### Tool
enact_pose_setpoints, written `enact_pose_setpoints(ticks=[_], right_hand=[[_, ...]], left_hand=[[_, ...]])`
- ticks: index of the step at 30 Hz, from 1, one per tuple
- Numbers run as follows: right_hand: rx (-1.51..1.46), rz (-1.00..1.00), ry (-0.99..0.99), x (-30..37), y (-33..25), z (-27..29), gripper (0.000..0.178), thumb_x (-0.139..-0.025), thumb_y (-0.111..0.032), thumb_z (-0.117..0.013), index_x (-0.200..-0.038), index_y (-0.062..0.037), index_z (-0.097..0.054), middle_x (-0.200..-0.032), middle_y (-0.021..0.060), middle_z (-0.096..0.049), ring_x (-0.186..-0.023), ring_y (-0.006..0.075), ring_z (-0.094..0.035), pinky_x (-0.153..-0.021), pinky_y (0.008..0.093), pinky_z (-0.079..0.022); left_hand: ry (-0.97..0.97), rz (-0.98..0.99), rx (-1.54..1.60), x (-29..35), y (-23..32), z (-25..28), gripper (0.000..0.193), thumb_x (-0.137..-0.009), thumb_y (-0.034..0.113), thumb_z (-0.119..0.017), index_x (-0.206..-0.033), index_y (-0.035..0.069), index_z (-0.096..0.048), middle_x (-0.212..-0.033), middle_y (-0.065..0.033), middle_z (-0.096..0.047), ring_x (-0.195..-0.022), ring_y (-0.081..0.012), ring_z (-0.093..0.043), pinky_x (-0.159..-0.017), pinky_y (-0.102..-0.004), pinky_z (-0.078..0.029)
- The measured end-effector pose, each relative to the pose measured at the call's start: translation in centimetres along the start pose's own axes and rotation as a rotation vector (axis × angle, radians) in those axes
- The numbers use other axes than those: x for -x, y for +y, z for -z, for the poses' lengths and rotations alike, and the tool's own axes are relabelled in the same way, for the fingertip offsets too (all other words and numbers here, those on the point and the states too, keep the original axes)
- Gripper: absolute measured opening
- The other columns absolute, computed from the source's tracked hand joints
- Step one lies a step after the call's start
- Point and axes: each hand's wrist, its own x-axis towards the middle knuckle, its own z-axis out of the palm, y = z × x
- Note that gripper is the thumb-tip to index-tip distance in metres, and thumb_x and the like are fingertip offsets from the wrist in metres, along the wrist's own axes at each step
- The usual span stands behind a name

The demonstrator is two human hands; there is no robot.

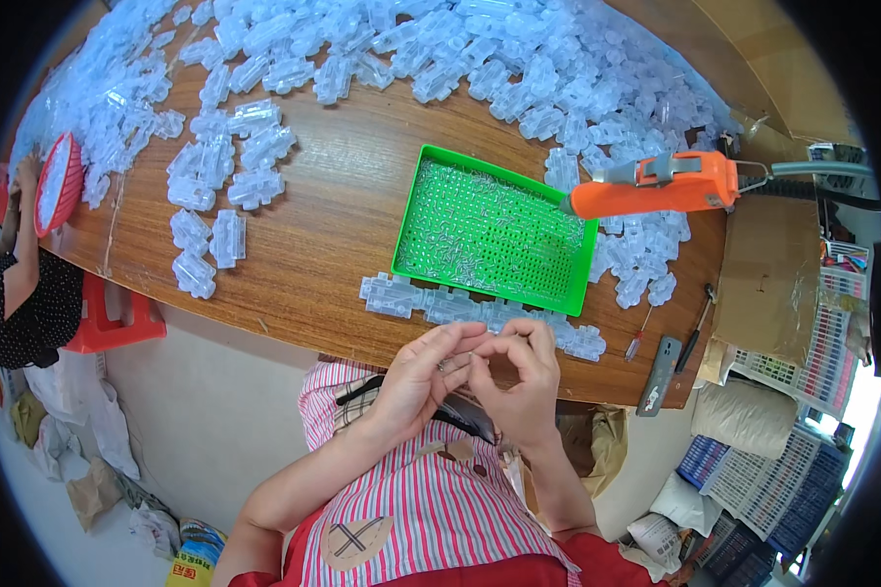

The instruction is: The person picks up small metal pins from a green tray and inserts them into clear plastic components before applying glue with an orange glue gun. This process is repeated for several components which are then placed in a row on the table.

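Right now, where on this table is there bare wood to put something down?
Bare wood lies between the green tray and the scattered clear plastic pieces on the left, running to the near edge. The far side is crowded with the plastic heap; right of the tray, the orange tool hangs over more pieces.

Bright, even daylight fills the scene, strongest from a window (866, 391) at the right edge. Shadows are soft and faint. Mild glare sits on the clear plastic pieces (480, 49). Fisheye distortion bends the wooden table (333, 225) edge, the corners are black, and the focus stays fairly sharp
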Motion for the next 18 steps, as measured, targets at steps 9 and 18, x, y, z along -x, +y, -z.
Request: enact_pose_setpoints(ticks=[9,18], right_hand=[[0.016,0.067,-0.038,-0.8,0.5,-0.3,0.013,-0.068,-0.004,-0.071,-0.078,-0.0058,-0.064,-0.090,0.0081,-0.051,-0.081,0.0243,-0.048,-0.069,0.0344,-0.040],[0.186,0.165,-0.009,-3.7,2.8,-2.7,0.014,-0.067,-0.006,-0.072,-0.079,-0.0094,-0.066,-0.093,0.0067,-0.050,-0.086,0.0252,-0.046,-0.074,0.0374,-0.035]], left_hand=[[0.117,-0.088,-0.325,-0.4,-0.6,1.1,0.026,-0.095,0.027,-0.056,-0.096,0.001,-0.059,-0.084,-0.0045,-0.064,-0.074,-0.0089,-0.062,-0.067,-0.0226,-0.052],[0.198,0.143,-0.283,-0.4,0.2,1.8,0.048,-0.096,0.046,-0.046,-0.093,0.001,-0.063,-0.079,-0.0058,-0.065,-0.064,-0.0089,-0.060,-0.061,-0.0217,-0.051]])
